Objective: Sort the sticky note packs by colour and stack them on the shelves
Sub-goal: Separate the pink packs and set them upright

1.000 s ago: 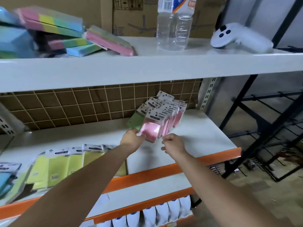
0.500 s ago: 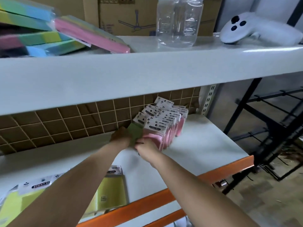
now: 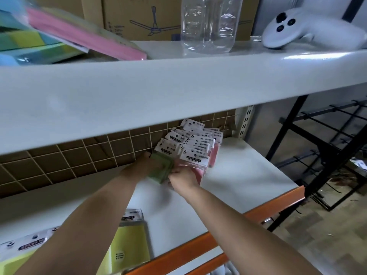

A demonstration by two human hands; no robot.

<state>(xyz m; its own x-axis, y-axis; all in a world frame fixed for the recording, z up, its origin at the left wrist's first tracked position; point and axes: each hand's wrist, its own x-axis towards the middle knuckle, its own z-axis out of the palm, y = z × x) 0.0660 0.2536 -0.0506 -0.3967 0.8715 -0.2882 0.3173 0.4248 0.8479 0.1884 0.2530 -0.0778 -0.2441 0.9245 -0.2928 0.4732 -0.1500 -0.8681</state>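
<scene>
Both hands, left hand (image 3: 151,165) gripping green packs (image 3: 161,171), right hand (image 3: 183,178) pinching pink packs (image 3: 198,167) mid-shelf (image 3: 248,175).

top-shelf packs (image 3: 39,36): blurred, cut left | bottle (image 3: 210,24): top cropped

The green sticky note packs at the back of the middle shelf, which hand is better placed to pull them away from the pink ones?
The left hand, probably. It already grips the green sticky note packs, while the right hand holds the pink packs beside them.
</scene>
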